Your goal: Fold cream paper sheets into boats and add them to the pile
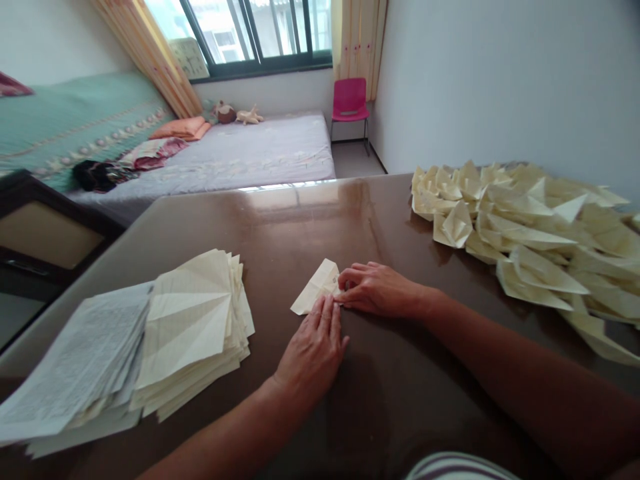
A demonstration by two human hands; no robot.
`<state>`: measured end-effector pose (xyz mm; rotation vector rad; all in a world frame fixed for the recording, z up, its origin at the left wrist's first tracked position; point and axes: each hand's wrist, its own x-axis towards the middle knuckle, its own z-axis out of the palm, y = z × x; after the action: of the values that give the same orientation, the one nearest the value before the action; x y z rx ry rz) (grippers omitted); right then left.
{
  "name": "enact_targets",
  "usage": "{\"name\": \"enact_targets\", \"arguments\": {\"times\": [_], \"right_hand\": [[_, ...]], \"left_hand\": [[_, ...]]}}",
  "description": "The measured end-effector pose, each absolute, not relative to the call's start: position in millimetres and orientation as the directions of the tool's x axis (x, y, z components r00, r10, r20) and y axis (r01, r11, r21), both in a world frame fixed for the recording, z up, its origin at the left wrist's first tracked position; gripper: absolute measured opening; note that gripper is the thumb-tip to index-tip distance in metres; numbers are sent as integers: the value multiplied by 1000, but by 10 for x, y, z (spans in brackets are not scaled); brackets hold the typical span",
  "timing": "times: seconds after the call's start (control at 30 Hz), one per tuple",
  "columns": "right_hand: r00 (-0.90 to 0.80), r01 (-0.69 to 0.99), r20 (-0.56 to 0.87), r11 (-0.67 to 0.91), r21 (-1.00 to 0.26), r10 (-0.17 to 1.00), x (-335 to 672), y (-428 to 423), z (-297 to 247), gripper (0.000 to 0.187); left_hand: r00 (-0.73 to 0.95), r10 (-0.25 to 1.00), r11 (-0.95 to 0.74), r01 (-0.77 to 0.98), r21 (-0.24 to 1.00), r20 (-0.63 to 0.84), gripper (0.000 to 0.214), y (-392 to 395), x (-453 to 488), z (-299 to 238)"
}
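A small cream sheet of paper [318, 285], partly folded, lies on the brown table [280, 227] in front of me. My left hand [314, 347] rests flat on the table with its fingers together, the fingertips pressing the paper's near edge. My right hand [376, 289] lies on the paper's right side, fingers curled and pinched on its edge. Most of the paper shows to the left of both hands.
A stack of flat cream sheets [195, 327] and printed grey pages [80, 360] sits at the left. A heap of folded paper shapes [525, 227] fills the table's right side. Beyond the table are a bed [240, 153], a pink chair [350, 100] and a window.
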<state>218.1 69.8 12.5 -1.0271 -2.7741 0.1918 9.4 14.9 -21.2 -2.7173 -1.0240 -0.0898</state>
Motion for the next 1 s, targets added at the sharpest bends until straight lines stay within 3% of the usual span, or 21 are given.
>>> {"name": "enact_targets", "arguments": {"times": [0.3,0.57,0.8,1.0], "right_hand": [[-740,663,52,741,-110,670,2140,616,225,29],[-725,682,55,726,-84,687,2109,609,200,27],[-726,676,104,733,-73,680,2124,689,125,23],[-705,697,134,716,-50,696,2187,750,83,24]], "left_hand": [[750,650,-716,659,-229,126,49,190,68,-171],[705,704,-665,697,-266,86,33,321,-45,-13],[675,717,-679,732,-44,173,18,574,-157,120],[655,751,-660,749,55,88,33,527,-127,206]]}}
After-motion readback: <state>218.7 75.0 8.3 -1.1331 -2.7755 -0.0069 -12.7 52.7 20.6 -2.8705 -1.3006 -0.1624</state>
